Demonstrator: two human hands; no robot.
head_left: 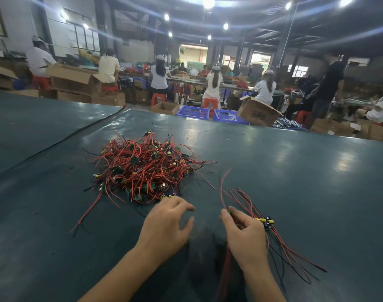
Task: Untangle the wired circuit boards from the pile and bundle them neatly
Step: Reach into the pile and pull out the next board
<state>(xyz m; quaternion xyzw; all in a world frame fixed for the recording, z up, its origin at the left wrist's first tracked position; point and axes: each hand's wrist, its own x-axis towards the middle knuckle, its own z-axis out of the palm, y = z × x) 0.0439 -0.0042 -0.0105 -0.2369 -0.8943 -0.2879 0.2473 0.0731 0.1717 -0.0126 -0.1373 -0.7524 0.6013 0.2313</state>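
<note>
Pile [142,168]: tangled red and black leads, small green boards, yellow parts. Left hand [164,229] lay spread, empty, beside it. Right hand [243,234] pinched one red-wired board [229,212].

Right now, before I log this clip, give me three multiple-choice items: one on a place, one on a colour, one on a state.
1. Where is the pile?
A. on the table, beyond the left hand
B. in a blue crate
C. on the floor

2. Most strands in the pile are:
A. blue
B. red
C. white

3. The right hand is:
A. lying flat
B. holding scissors
C. pinching a wire

Answers: 1 A, the pile lies just past the left fingertips. 2 B, red dominates the tangle. 3 C, thumb and finger close on a red wire that arcs upward.
</note>
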